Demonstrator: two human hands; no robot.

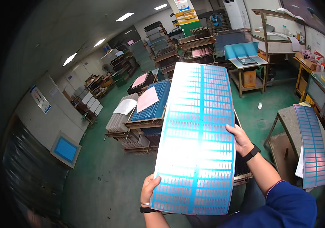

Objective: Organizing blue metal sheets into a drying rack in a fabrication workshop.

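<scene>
A long, shiny circuit board panel (200, 140) with a blue border, a blue middle strip and rows of small rectangles is held up in front of me, tilted, with glare over its left half. My left hand (149, 189) grips its lower left edge, thumb on the face and fingers behind. Higher up, my right hand (239, 138) is closed on the right edge in the same way. Most of the fingers are hidden by the panel or turned away. A similar panel (310, 146) lies on a table at the right.
Racks of upright blue panels (156, 100) and white panels (118, 123) stand beyond the held panel, with a pink sheet (147, 98) on top. A small table (246, 62) stands farther back. At left, a blue framed screen (66, 149) leans against the wall.
</scene>
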